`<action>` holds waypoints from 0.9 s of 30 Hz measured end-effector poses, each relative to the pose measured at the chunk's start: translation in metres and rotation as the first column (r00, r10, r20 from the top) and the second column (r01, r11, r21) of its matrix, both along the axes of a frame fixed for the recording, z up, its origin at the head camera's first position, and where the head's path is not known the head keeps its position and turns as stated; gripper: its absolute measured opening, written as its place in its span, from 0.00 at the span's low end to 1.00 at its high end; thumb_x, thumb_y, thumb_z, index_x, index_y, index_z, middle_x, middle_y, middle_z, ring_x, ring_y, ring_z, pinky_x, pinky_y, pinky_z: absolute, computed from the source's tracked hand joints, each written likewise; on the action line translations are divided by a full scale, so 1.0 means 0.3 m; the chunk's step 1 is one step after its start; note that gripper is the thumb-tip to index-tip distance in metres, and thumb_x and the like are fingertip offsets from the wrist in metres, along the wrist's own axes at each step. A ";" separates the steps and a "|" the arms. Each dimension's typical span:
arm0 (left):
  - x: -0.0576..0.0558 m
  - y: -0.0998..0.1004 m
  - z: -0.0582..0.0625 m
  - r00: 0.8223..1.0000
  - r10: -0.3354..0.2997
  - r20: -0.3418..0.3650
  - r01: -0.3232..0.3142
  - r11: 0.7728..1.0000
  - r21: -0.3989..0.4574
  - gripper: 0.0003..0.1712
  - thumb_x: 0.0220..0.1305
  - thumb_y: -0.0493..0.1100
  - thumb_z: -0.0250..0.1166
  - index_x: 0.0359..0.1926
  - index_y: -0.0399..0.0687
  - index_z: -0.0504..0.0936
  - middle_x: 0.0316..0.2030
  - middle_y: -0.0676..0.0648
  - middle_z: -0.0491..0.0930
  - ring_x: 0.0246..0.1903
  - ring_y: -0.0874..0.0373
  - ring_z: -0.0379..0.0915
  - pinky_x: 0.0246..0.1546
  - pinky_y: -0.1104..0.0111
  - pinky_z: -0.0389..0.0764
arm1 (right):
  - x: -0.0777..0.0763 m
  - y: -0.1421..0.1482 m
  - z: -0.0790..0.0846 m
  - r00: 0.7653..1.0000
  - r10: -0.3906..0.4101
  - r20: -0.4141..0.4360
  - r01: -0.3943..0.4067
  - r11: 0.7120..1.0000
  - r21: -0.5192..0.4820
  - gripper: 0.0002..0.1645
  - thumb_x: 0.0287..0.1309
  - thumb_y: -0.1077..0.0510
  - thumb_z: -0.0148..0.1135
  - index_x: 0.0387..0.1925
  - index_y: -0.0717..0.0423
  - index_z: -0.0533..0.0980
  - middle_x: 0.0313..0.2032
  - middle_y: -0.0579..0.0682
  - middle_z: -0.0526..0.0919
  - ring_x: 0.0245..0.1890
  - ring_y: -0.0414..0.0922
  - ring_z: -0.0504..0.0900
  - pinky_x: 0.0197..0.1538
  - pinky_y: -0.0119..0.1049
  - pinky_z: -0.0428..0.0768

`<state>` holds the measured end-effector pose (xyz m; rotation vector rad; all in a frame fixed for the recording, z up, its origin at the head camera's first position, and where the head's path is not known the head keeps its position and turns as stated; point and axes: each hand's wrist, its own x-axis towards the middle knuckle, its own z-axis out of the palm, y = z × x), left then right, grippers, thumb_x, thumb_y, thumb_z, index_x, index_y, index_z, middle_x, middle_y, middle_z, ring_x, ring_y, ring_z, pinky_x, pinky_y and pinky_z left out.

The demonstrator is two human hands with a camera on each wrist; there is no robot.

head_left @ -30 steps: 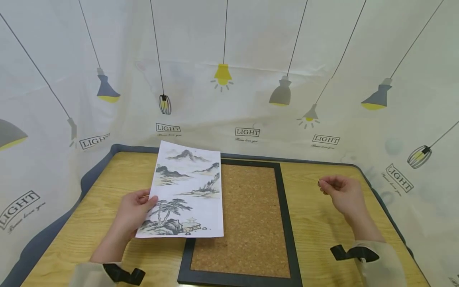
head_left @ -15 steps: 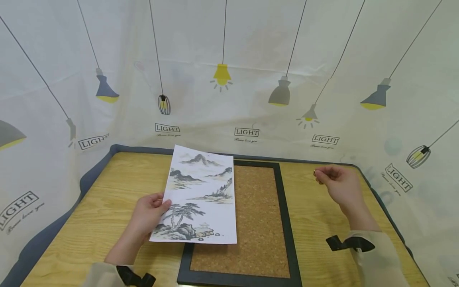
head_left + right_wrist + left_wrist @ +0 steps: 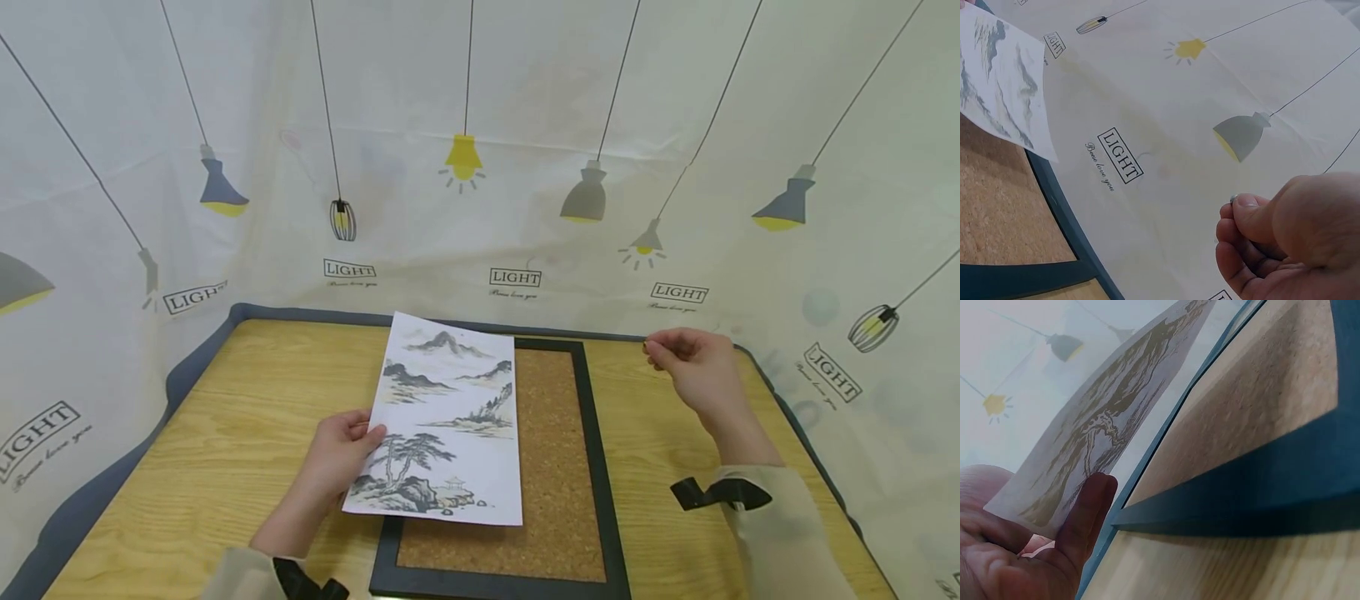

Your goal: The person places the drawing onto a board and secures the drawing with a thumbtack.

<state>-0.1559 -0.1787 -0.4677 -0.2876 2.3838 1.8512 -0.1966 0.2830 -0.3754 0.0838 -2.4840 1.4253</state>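
Observation:
A paper sheet printed with ink-style mountains and pine trees hangs over the left part of a black-framed cork board. My left hand pinches its lower left edge, thumb on the printed face and fingers behind. In the left wrist view the sheet is tilted above the cork, apart from it. To the right of the board, my right hand is raised and pinches a tiny shiny metal piece between thumb and forefinger. It looks like a thumbtack, mostly hidden by the fingertips.
The board lies flat on a wooden table. Behind the table and along both sides hangs a pale curtain printed with lamps. Its dark blue border lines the table's edge. Black straps sit on both wrists.
My left hand has carried the sheet rightward and slightly nearer, over more of the cork board. My right hand has risen away and shifted a little left, still pinching the small piece.

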 end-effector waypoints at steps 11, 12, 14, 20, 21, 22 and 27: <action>0.000 0.062 -0.024 1.000 -0.012 -0.012 0.012 1.000 0.021 0.24 0.76 0.33 0.65 0.66 0.23 0.74 0.45 0.33 0.87 0.36 0.51 0.87 0.34 0.62 0.88 | -0.029 -0.032 0.023 0.999 0.016 0.032 -0.015 0.999 -0.035 0.12 0.77 0.60 0.63 0.48 0.69 0.83 0.40 0.58 0.86 0.36 0.42 0.84 0.39 0.29 0.84; 0.000 0.068 -0.024 1.000 -0.014 -0.012 0.014 1.000 0.021 0.24 0.76 0.33 0.65 0.66 0.23 0.74 0.45 0.33 0.87 0.37 0.51 0.87 0.35 0.62 0.88 | -0.030 -0.034 0.025 0.999 0.020 0.035 -0.019 0.999 -0.042 0.12 0.77 0.61 0.63 0.48 0.69 0.83 0.40 0.58 0.86 0.36 0.43 0.84 0.39 0.30 0.84; -0.001 0.080 -0.025 1.000 -0.017 -0.012 0.018 0.999 0.027 0.24 0.75 0.33 0.65 0.66 0.22 0.74 0.45 0.33 0.87 0.37 0.50 0.87 0.35 0.61 0.88 | -0.034 -0.039 0.028 0.999 0.027 0.038 -0.025 0.998 -0.055 0.12 0.77 0.61 0.62 0.48 0.69 0.83 0.40 0.58 0.86 0.36 0.43 0.84 0.39 0.30 0.84; -0.002 0.112 -0.031 0.999 -0.029 -0.027 0.030 0.999 0.044 0.24 0.75 0.32 0.64 0.66 0.20 0.73 0.46 0.30 0.86 0.37 0.49 0.87 0.36 0.61 0.88 | -0.043 -0.054 0.037 0.999 0.037 0.030 -0.035 0.996 -0.078 0.12 0.75 0.62 0.65 0.48 0.70 0.83 0.38 0.54 0.86 0.35 0.41 0.84 0.40 0.29 0.84; -0.003 0.117 -0.033 0.999 -0.030 -0.025 0.031 0.998 0.045 0.24 0.75 0.32 0.64 0.66 0.20 0.73 0.46 0.31 0.87 0.37 0.49 0.87 0.36 0.61 0.88 | -0.044 -0.057 0.039 0.999 0.040 0.027 -0.038 0.996 -0.078 0.12 0.74 0.62 0.65 0.48 0.70 0.83 0.38 0.53 0.86 0.35 0.41 0.84 0.40 0.29 0.84; -0.003 0.121 -0.035 0.999 -0.032 -0.023 0.033 0.998 0.044 0.24 0.76 0.32 0.64 0.66 0.20 0.73 0.46 0.31 0.87 0.37 0.49 0.87 0.36 0.61 0.88 | -0.045 -0.060 0.041 0.999 0.043 0.023 -0.041 0.996 -0.079 0.12 0.74 0.62 0.65 0.48 0.70 0.83 0.38 0.53 0.86 0.35 0.40 0.84 0.40 0.29 0.84; -0.004 0.140 -0.040 0.999 -0.040 -0.021 0.041 0.998 0.044 0.24 0.76 0.33 0.64 0.66 0.20 0.73 0.47 0.30 0.86 0.39 0.48 0.87 0.37 0.59 0.88 | -0.052 -0.076 0.047 0.998 0.053 0.022 -0.051 0.995 -0.082 0.12 0.74 0.62 0.66 0.49 0.70 0.84 0.41 0.60 0.87 0.36 0.41 0.85 0.41 0.28 0.84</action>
